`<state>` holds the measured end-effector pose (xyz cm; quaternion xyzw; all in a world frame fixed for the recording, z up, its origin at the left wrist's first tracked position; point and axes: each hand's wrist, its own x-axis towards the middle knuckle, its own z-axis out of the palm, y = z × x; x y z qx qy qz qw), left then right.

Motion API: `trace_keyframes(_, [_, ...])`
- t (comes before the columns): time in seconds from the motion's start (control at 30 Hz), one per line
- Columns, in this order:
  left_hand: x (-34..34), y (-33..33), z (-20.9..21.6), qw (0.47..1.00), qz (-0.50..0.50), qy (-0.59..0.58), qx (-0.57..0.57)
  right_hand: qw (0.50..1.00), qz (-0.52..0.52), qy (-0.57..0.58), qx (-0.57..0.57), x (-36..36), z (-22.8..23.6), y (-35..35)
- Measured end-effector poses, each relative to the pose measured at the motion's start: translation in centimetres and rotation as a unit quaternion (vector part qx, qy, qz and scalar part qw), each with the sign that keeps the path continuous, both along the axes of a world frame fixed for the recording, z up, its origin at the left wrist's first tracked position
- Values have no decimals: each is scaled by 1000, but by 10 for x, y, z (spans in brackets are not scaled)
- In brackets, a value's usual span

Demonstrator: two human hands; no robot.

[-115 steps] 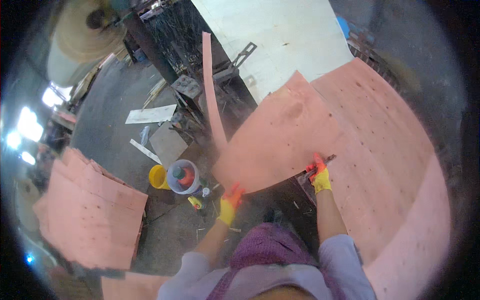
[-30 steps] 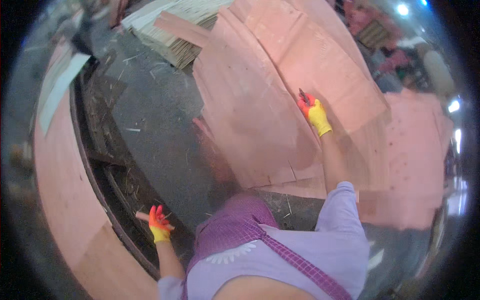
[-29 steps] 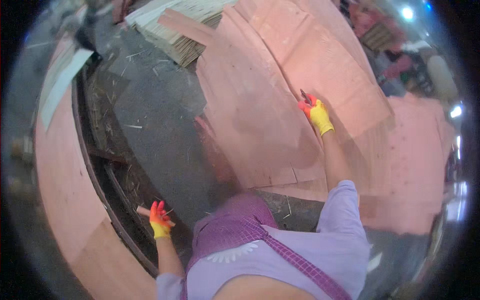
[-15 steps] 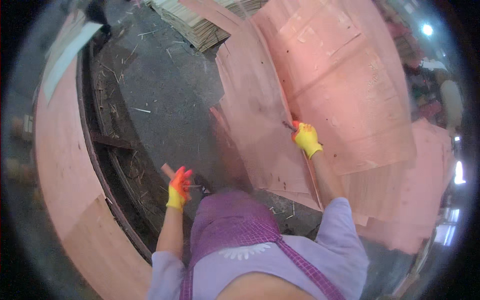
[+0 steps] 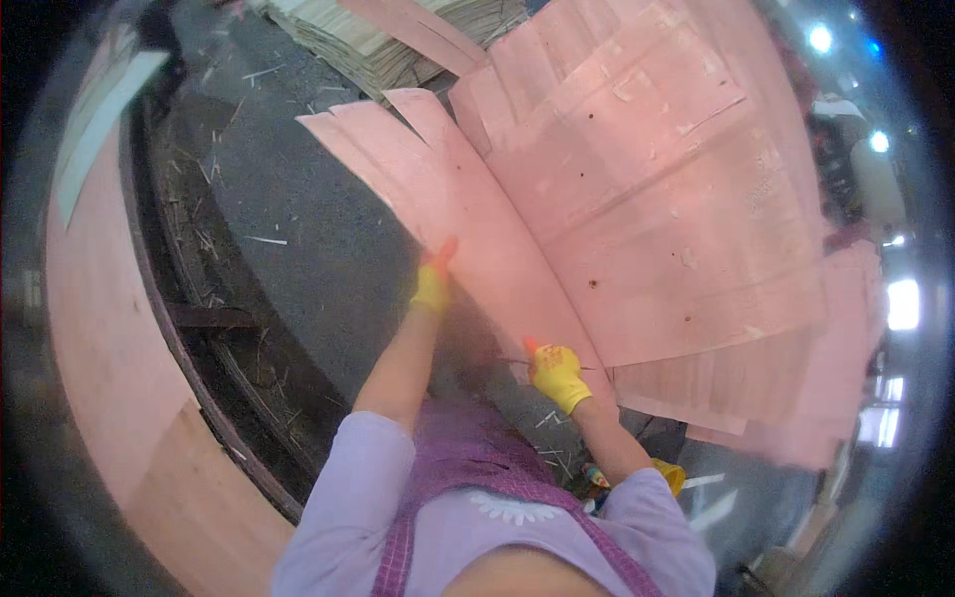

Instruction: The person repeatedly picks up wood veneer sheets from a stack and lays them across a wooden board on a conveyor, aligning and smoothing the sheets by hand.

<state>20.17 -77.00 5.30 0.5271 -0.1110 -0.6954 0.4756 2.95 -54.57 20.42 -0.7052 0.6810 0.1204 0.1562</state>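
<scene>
A long pink wood veneer sheet (image 5: 487,239), split at its far end, slants across the front of me. My left hand (image 5: 433,284), in a yellow glove with orange fingers, is closed on the sheet's left edge, thumb on top and fingers hidden beneath. My right hand (image 5: 559,376), gloved the same way, is closed at the sheet's near end. A thin dark line shows on both sides of that hand; whether it is a tool cannot be made out. Right of the held sheet lies a broad pile of pink veneer sheets (image 5: 676,229) with small dark knots.
A bundled stack of pale veneer (image 5: 348,40) stands at the far side, a pink strip on it. On the left, a long veneer-covered surface (image 5: 109,328) runs beside a dark metal rail (image 5: 214,316). Scraps litter the grey floor (image 5: 288,199). Something yellow (image 5: 670,476) is by my right forearm.
My left hand has moved up and right onto the sheet; the veneer strip it held is gone from it. My right hand has come nearer and left. The sheet has swung left over the floor.
</scene>
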Motion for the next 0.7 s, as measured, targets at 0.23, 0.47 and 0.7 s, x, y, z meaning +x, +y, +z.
trace_keyframes(0.23, [34, 37, -70, 984, -127, 82, -92, 998, 30, -31, 45, -7, 21, 12])
trace_keyframes(0.47, [34, 84, 21, 951, -138, -157, -226, 988, 99, -119, 11, -35, 46, 41])
trace_keyframes(0.7, [-9, 104, 143, 716, -238, -516, -405, 968, 70, -194, -142, -66, 78, 74])
